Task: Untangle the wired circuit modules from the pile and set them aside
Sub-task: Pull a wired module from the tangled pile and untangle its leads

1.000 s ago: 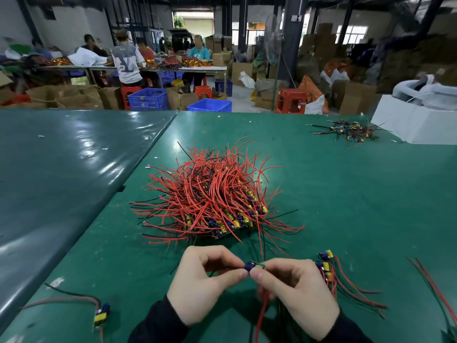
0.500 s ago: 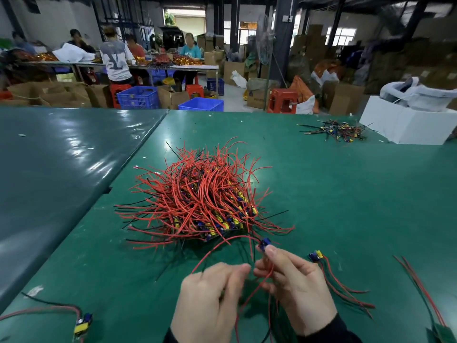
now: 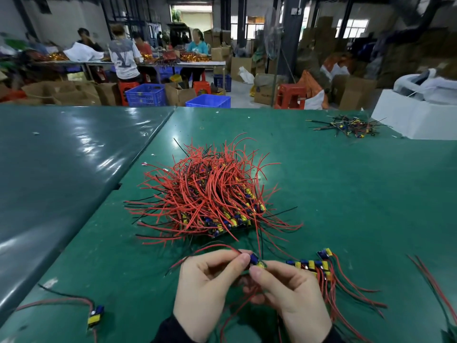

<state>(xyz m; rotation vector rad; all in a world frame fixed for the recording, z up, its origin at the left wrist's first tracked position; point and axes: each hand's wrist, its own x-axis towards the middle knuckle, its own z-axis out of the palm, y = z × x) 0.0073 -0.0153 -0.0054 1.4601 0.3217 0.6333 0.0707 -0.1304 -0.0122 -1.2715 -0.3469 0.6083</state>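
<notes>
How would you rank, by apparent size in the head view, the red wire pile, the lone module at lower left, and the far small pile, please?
1. red wire pile
2. far small pile, though distance shrinks it
3. lone module

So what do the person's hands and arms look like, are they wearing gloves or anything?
No gloves. Both the left hand and the right hand are bare, with short, plain nails and no rings or watch showing. Dark, black-looking long sleeves reach down to the wrists. Nothing else is worn on them that the picture shows.
</notes>
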